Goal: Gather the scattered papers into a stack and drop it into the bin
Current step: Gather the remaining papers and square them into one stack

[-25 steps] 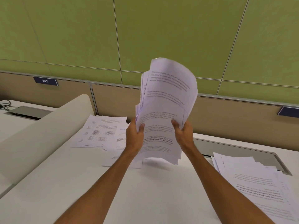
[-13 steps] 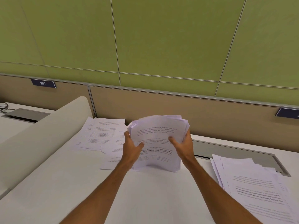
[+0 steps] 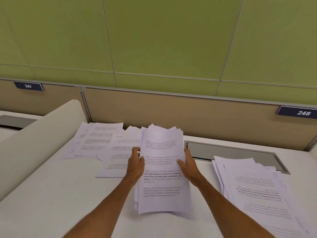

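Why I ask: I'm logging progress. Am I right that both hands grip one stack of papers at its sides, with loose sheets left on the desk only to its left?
Not quite. The head view shows both the left hand and right hand gripping the stack, but loose sheets lie on both sides: left sheets and a fanned right pile.

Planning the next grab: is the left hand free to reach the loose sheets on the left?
Probably not yet: the left hand grips the stack along with the right hand. The sheets lie close, unobstructed.
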The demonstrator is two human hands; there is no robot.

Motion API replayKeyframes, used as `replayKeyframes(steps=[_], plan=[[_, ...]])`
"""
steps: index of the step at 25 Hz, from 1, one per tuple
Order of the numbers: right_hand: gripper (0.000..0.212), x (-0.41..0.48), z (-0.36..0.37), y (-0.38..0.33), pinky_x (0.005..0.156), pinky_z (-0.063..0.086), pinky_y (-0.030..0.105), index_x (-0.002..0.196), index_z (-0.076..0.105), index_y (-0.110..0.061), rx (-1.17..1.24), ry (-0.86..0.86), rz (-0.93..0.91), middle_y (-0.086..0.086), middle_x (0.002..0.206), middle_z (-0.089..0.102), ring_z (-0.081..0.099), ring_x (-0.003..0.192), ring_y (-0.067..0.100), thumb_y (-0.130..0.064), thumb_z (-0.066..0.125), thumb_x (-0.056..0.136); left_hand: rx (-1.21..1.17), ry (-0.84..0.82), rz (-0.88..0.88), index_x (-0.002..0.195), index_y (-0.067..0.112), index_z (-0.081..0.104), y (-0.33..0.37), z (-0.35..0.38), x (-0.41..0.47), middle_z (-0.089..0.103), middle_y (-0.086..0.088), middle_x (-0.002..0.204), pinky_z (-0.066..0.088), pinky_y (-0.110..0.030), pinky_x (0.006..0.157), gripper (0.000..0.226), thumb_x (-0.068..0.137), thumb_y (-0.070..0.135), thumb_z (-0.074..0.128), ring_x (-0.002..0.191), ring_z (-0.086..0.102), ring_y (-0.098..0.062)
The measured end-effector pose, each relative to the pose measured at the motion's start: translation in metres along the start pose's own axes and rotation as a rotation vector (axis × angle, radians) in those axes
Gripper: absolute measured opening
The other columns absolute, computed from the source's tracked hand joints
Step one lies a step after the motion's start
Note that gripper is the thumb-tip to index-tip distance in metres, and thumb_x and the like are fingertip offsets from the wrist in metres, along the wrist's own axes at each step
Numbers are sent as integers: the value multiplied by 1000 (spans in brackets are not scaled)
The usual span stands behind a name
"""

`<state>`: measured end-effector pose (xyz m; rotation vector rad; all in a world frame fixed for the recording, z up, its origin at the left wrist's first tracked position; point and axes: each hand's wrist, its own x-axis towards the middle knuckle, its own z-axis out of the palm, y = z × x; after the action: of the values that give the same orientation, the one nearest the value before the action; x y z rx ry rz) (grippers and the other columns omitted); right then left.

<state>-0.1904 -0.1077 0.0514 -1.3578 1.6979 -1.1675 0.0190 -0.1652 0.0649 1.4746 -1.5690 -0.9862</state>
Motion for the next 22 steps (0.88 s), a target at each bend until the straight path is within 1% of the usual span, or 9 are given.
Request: replayKeyframes(steps=[1,4,7,11,13,15,19,20,22], plan=[[28,-1,-7,2,66,58,21,124,37,-13,3,25,36,9,119,58,66,90,12,-13,48,98,8,-22,4,119,13,43,6,4,1,62,-11,115,52,-21,63,23,97,9,46,81,62,-15],[34,-4,-47,9,82,59,42,127,41,-8,36,85,211,13,123,59,65,102,29,-10,53,95,-41,-165,-108,117,16,45,31,23,2,58,-6,116,50,-27,71,23,96,8,48,93,59,-19],[34,-15,-95,27,90,55,50,122,46,-4,4,129,370,17,121,60,64,105,36,-6,59,91,-85,-258,-208,110,21,45,50,59,-11,56,0,109,49,-24,60,22,94,10,55,91,59,-18],[29,-43,-153,54,81,58,45,117,45,-7,-40,154,487,17,118,60,66,93,32,-9,60,92,-176,-358,-312,107,20,45,67,125,-38,57,-2,106,48,-22,55,21,93,12,58,79,60,-14],[27,-54,-179,66,70,58,38,118,44,-7,-59,145,517,18,120,60,65,87,28,-7,56,93,-208,-418,-346,109,20,43,77,156,-52,58,-4,107,46,-22,54,21,94,12,55,75,60,-12],[25,-64,-202,79,68,57,34,119,44,-7,-110,172,529,18,122,60,64,87,27,-5,51,95,-235,-500,-379,112,20,40,85,184,-64,60,-6,109,46,-22,55,23,95,12,53,75,60,-13],[31,-77,-234,98,90,55,48,127,44,-9,-206,243,558,17,129,56,62,106,35,-9,48,97,-247,-628,-373,119,17,42,93,220,-80,62,-11,118,52,-25,64,25,96,11,51,90,63,-19],[38,-79,-237,100,95,53,48,133,42,-9,-252,236,573,16,134,53,59,113,35,-13,50,96,-228,-643,-368,121,15,42,93,224,-83,62,-10,114,49,-25,65,24,97,12,49,90,61,-19],[55,-80,-237,104,105,45,45,143,34,-7,-387,241,589,16,144,45,49,127,36,-17,58,94,-165,-616,-363,123,12,42,87,225,-83,57,-5,101,41,-21,61,26,98,14,46,79,53,-13]])
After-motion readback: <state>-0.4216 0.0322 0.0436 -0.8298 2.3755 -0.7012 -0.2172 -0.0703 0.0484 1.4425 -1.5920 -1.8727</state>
